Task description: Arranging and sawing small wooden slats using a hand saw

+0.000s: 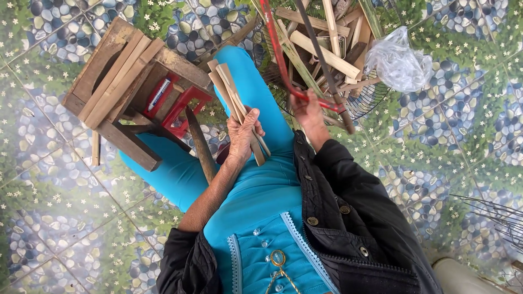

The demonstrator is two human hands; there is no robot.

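1. Bamboo slats [235,98]: small bundle over the turquoise-clad lap, long axis running from the palm up and to the left, free ends toward the wooden stool [117,81]
2. Left hand [243,133]: fingers wrapped and pressed together around the slats' lower part
3. Right hand [308,111]: fingers closed on a red-handled tool [280,54] pointing up-left
4. Wire basket [348,103] of bamboo offcuts just beyond; crumpled clear plastic bag [397,60] on its right rim

Crumpled clear plastic bag [397,61] on the wire basket's [370,106] right rim.
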